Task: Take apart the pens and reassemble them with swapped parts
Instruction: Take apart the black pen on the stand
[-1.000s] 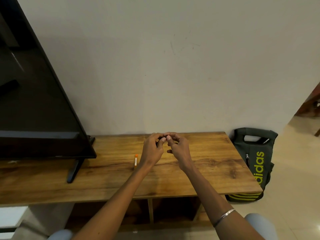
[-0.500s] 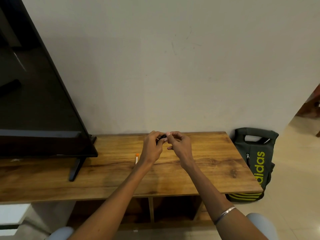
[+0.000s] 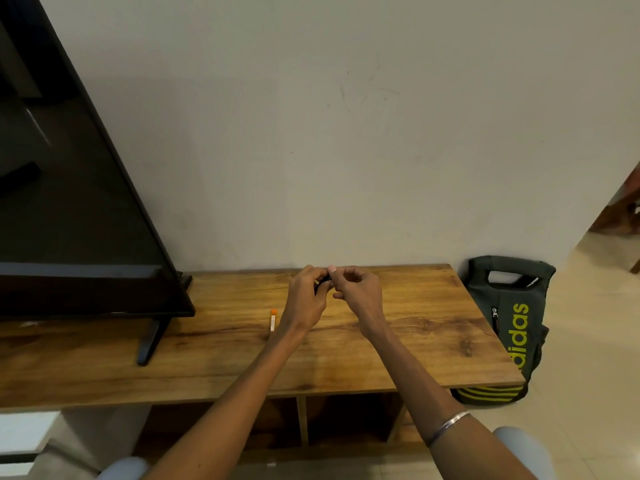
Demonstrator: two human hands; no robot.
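Observation:
My left hand (image 3: 306, 299) and my right hand (image 3: 358, 294) meet above the far middle of the wooden table (image 3: 433, 327). Their fingertips pinch a small dark pen part (image 3: 323, 279) between them; most of it is hidden by my fingers. A white pen piece with an orange end (image 3: 273, 320) lies flat on the table just left of my left wrist, apart from both hands.
A large black TV (image 3: 69, 202) on a stand (image 3: 150, 337) fills the left of the table. A dark backpack with yellow lettering (image 3: 512, 327) leans on the floor by the table's right end. Open shelves (image 3: 301, 420) sit under the tabletop.
Both hands stay together over the table; the fingers have shifted slightly around the dark part. The orange-ended piece has not moved.

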